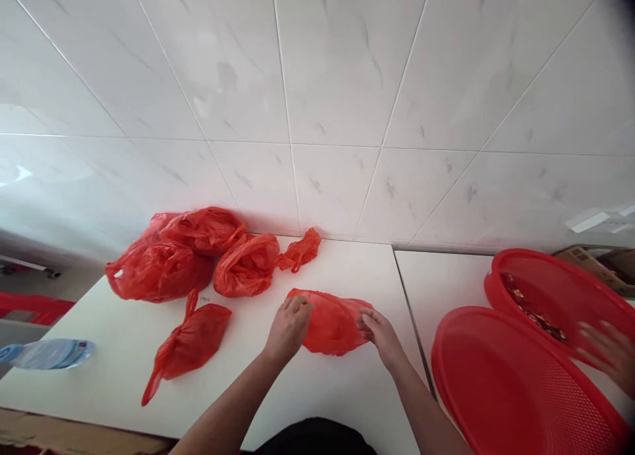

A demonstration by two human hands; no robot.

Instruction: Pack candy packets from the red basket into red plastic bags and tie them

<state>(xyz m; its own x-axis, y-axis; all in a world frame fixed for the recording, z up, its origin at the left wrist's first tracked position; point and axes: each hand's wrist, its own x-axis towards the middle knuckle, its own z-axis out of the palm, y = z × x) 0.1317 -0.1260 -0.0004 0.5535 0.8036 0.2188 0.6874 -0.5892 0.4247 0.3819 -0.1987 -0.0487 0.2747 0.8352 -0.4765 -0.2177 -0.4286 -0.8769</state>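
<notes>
A thin red plastic bag [333, 323] lies spread on the white table in front of me. My left hand [292, 324] is closed at its upper left edge, the fingers pinching the film. At the bag's right edge my right hand [380, 334] has its thumb and fingers gathered on the plastic. Whether anything is inside the bag I cannot tell. To the left of my hands lies a knotted, filled red bag [191, 342]. Behind it, a crumpled red bag [248, 264] and a small twisted red bag [301, 248] rest by the wall.
Large bulging red bags [169, 256] stand at the back left. A plastic bottle [49, 354] lies on the left. Two red baskets [496, 375] [595, 289] occupy the right; the farther holds small wrapped items. Another person's hand [610, 349] reaches there. A cardboard box [595, 263] sits behind.
</notes>
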